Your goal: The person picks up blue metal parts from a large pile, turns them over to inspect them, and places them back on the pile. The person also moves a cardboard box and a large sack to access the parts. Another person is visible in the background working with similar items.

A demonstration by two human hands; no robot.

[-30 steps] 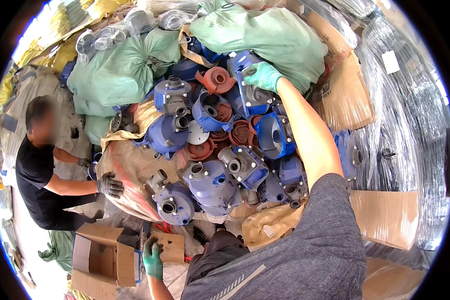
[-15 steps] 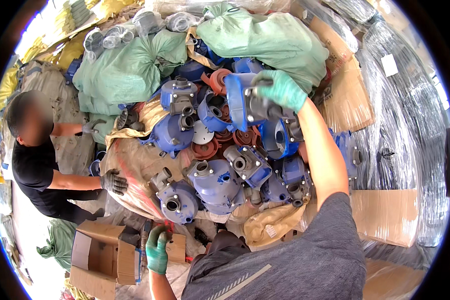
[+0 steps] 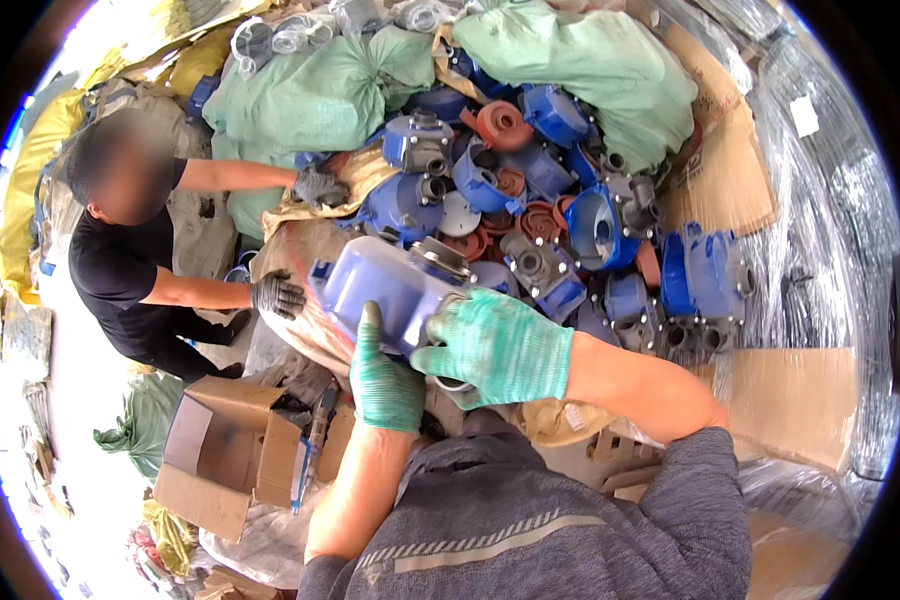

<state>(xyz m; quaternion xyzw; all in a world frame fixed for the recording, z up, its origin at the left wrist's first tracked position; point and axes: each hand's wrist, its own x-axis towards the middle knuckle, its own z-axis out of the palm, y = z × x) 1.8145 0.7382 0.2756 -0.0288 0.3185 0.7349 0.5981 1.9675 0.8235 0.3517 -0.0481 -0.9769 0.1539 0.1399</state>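
Close in front of me I hold a blue pump housing (image 3: 375,285) with a dark grey threaded port (image 3: 440,259) on its top. My left hand (image 3: 388,388), in a green knitted glove, supports its near side, thumb pointing up along the wall. My gloved right hand (image 3: 498,345) is closed on the housing's right end, over the grey fitting; part of its grip is hidden. Beyond lies a heap of similar housings, among them one with a round open mouth (image 3: 598,228) and one with a grey flange (image 3: 540,262). Red rings (image 3: 500,126) lie among them.
At the left a co-worker in black (image 3: 120,240) rests one grey-gloved hand (image 3: 320,187) and another (image 3: 277,294) on the sacking. Green sacks (image 3: 300,105) border the heap. An open cardboard box (image 3: 225,450) stands at lower left; film-wrapped stacks (image 3: 800,240) line the right.
My right hand has brought a blue pump housing from the far side of the heap toward me. My left hand has risen onto it. The co-worker's far hand has moved to the sacking.
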